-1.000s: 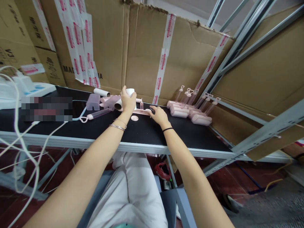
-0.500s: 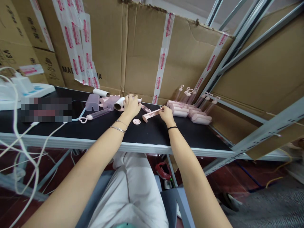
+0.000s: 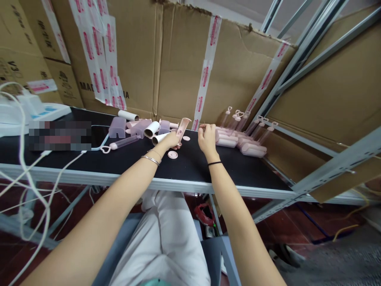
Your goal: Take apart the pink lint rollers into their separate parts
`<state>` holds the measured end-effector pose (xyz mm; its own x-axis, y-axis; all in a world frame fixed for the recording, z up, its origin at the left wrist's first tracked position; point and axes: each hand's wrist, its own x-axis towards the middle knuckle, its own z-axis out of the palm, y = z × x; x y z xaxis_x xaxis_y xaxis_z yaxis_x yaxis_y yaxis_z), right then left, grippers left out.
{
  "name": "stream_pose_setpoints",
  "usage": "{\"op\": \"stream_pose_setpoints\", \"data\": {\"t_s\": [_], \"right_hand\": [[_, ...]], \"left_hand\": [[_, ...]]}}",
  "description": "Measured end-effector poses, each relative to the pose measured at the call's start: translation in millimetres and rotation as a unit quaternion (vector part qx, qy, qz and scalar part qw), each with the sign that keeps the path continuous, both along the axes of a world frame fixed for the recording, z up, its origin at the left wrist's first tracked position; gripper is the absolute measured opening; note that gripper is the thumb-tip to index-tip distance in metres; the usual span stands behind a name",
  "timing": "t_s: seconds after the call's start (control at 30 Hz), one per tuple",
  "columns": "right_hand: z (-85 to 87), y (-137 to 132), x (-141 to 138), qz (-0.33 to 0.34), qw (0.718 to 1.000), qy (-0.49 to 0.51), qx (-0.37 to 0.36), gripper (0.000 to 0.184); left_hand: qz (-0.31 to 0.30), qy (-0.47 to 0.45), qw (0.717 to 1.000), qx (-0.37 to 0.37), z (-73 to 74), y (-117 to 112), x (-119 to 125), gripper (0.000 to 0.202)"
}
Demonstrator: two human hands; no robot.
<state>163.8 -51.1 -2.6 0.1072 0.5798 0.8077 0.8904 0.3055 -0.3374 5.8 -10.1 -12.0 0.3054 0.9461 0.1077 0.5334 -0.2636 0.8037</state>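
Head view, left hand (image 3: 171, 140): closed around the lower end of a pink plastic handle piece (image 3: 181, 128), raised tilted over the black table (image 3: 190, 167).
Right hand (image 3: 206, 137): fingers pinched; contents too small to tell.
Handling: likely light, rigid, smooth; grip mid-shaft.
Nearby: white roll (image 3: 151, 129), pink disc (image 3: 172, 154).

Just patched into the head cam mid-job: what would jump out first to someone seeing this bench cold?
Two bare arms reach over a black table: the left hand holds a pink handle piece tilted upward, and the right hand hovers beside it, fingers pinched. A row of finished pink rollers lies at the right against taped cardboard. Loose white rolls and pink parts are scattered on the left.
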Motion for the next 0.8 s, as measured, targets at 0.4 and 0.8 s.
{"op": "stream_pose_setpoints", "data": {"t_s": [0.4,0.8], "right_hand": [[-7.3,-4.4,-10.5,0.033,0.934,-0.205,-0.292,0.023],[0.2,-13.8,-16.9,-0.061,0.922,-0.231,-0.303,0.036]], "left_hand": [[-0.010,-0.154,0.981,-0.115,-2.2,5.9,-1.4,0.036],[-0.003,-0.128,0.989,-0.069,-4.6,7.0,4.8,0.033]]}}
